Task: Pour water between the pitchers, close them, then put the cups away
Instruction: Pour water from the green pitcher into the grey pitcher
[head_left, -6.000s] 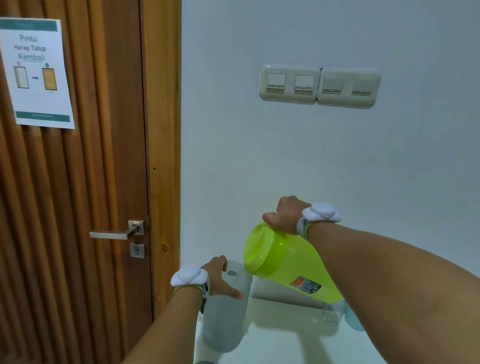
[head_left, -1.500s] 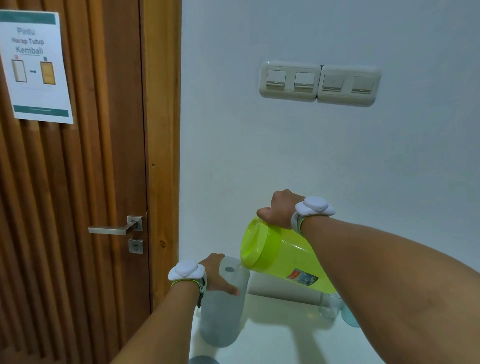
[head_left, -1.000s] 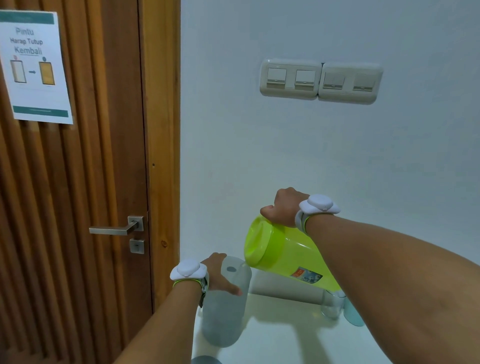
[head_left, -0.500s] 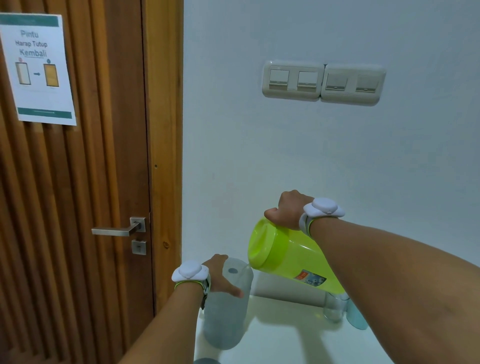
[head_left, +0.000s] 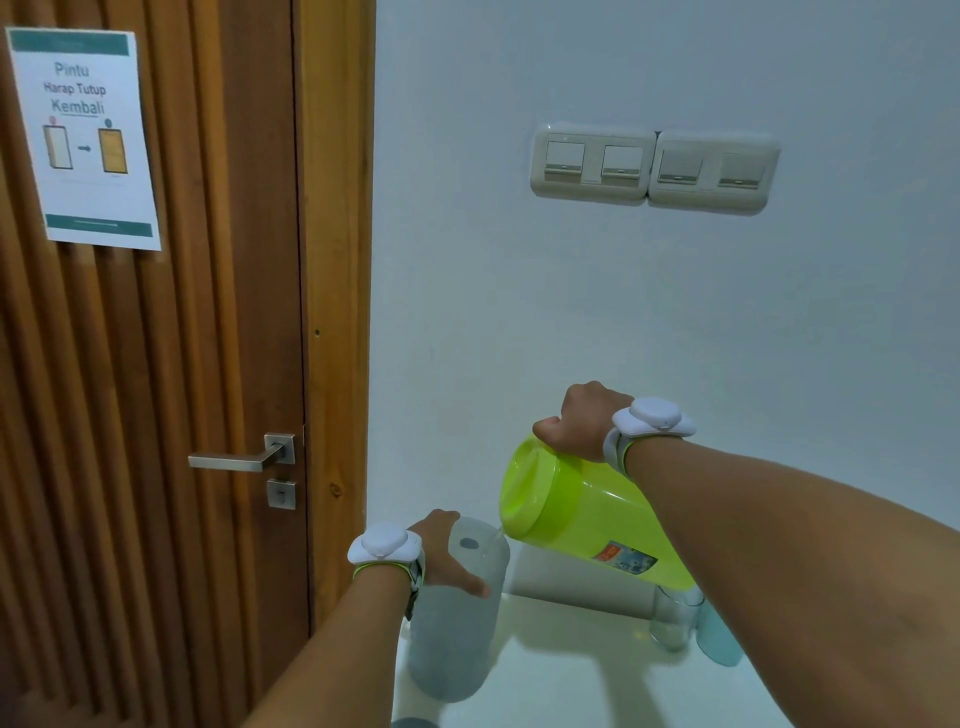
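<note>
Currently: the pouring step, judged from the green pitcher (head_left: 587, 519) being tipped over the mouth of the grey pitcher (head_left: 452, 639).
Right hand (head_left: 582, 421): closed in a fist on the upper side of the green pitcher, presumably round a handle that the hand hides; it carries the pitcher in the air.
Left hand (head_left: 447, 556): fingers wrapped round the top of the grey pitcher, thumb lying across its near side, steadying it upright.
Green pitcher: held clear of the desk (head_left: 571, 675), leaning left, its lower lip just above the grey pitcher's rim; a pale thread at that lip may be water, too faint to be sure.
Grey pitcher: stands on the near left part of the desk, close to the door frame (head_left: 337, 312); its frosted wall hides the water level.
Cups: a clear cup (head_left: 672, 623) and a pale blue cup (head_left: 719, 642) stand side by side at the right of the desk, beneath the green pitcher and partly behind the right forearm; neither is touched.
Done so far: no step can be counted as finished.
Left to do: complete the pour, set the green pitcher down, close both pitchers, put both cups away.
Surroundings: wooden door (head_left: 208, 364) with a lever handle (head_left: 239, 460) and a paper notice (head_left: 83, 140) at left; light switches (head_left: 654, 169) on the far wall.
</note>
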